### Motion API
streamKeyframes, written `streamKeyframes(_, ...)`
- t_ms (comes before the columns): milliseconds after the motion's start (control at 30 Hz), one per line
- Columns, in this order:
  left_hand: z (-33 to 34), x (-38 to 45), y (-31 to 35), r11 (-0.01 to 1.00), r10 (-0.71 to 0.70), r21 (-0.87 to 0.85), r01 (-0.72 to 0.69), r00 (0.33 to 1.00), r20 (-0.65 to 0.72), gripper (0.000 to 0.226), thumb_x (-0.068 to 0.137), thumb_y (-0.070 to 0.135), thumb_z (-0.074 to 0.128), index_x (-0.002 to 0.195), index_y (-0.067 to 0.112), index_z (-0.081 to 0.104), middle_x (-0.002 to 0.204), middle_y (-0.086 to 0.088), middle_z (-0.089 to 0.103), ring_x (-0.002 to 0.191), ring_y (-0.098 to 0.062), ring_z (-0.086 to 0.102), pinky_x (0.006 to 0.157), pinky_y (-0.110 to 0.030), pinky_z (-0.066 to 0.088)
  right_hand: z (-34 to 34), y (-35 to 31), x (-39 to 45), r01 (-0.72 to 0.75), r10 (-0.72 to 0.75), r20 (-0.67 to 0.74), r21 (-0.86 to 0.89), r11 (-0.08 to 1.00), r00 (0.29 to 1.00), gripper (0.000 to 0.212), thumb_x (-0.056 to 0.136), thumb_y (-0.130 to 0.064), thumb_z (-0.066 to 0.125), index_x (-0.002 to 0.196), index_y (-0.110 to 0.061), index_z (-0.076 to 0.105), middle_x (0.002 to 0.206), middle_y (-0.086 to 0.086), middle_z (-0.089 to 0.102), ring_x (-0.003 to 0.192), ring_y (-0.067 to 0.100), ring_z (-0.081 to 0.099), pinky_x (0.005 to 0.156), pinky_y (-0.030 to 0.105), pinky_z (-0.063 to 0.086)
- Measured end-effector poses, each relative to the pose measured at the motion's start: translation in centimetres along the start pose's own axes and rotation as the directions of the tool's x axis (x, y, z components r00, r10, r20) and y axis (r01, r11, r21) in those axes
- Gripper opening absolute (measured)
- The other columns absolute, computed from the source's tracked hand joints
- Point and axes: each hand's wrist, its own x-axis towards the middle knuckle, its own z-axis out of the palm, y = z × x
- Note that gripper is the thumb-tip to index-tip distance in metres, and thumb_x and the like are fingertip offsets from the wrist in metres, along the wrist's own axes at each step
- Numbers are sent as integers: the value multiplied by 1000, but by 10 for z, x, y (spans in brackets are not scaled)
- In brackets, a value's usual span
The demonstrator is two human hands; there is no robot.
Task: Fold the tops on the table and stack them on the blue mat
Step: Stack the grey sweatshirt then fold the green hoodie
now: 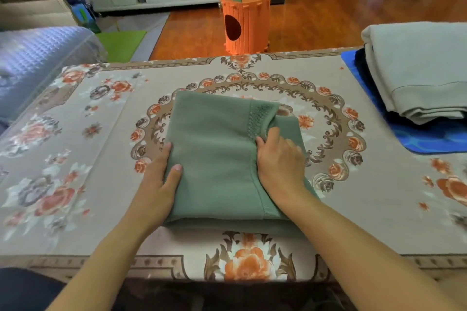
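Green top [214, 159] folded mid-counter, soft, thick, floppy. Left hand [159, 177] grips left edge, right hand [280, 161] grips ribbed fold; support both sides.

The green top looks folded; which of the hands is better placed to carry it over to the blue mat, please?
Probably the right hand: it grips the green top on the side nearer the blue mat.

A single head-worn wide-angle view looks forward and steeply down from the near edge of the worktop [101, 134], close above it. The near edge runs along the frame's bottom, the far edge across the upper third, with wooden floor [316, 20] beyond. Both forearms enter from below.
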Motion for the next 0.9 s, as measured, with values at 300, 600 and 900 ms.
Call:
streamKeyframes(300, -4, 3, 15, 957, 132, 257, -135, 991, 26, 61, 102, 53, 39, 156, 52, 12, 169, 16, 3, 154, -11, 10, 123, -37, 15, -55, 13, 20, -284, 286, 40, 299, 911, 957, 28, 101, -46, 48, 98, -18, 49, 87, 3, 61, 80, 29, 55, 66, 36, 36)
streamKeyframes(600, -6, 21, 34, 994, 108, -52, -100, 981, 161, 50, 104, 49, 38, 151, 55, 26, 167, 22, 5, 137, 15, 2, 112, -19, 0, -26, 34, 3, -411, 419, 66, 379, 829, 906, 32, 101, -45, 51, 96, -13, 54, 82, 0, 59, 81, 29, 56, 67, 39, 42)
streamKeyframes(900, 0, 34, 48, 849, 171, 465, -251, 963, 207, 70, 86, 82, 20, 152, 58, 25, 166, 7, 12, 149, -23, 14, 123, -41, 12, -16, 49, -2, -502, 588, 102, 647, 574, 802, 32, 104, -38, 47, 96, -8, 51, 83, -6, 55, 87, 25, 54, 70, 32, 30)
